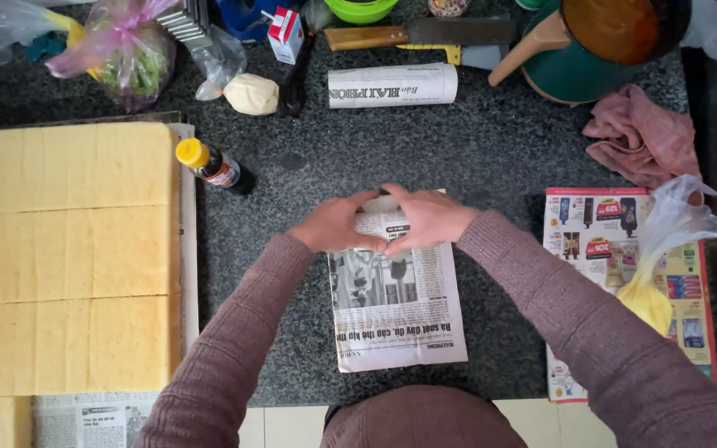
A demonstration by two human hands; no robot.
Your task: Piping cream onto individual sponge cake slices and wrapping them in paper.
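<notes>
Together both hands — left (331, 226), right (425, 217) — cup the newspaper sheet's (396, 311) far edge, seemingly wrapping something.

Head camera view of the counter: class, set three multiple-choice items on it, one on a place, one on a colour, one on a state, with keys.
1. Where does the small bottle stand?
A. right of the yellow cake slabs
B. on the flyer
C. inside the pan

2. What colour is the bottle's cap?
A. red
B. yellow
C. green

3. How does the newspaper sheet lie?
A. rolled up
B. crumpled in a ball
C. flat, top edge under both hands

Key: 1 A, it stands at the slabs' right edge. 2 B, the cap is yellow. 3 C, the left hand and right hand press its top.
</notes>
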